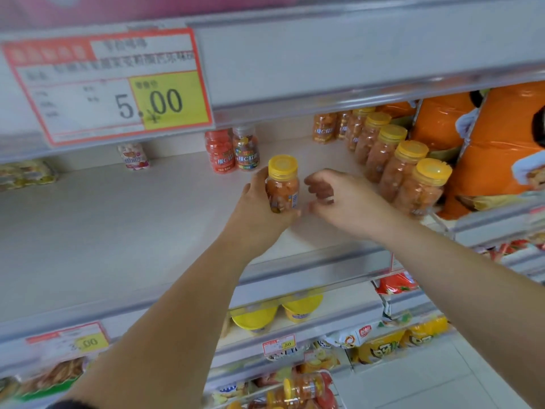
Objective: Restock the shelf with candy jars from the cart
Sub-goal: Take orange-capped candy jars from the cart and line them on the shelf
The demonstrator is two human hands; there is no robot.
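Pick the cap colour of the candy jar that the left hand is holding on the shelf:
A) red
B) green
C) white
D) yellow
D: the candy jar gripped by the left hand is topped by a yellow cap.

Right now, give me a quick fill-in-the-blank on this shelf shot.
1. The left hand grips a jar with a ____ lid.
2. The right hand, beside it, holds ____.
3. The row of matching jars stands to the held jar's ____.
4. The price tag above reads ____.

Missing words: yellow; nothing; right; 5.00
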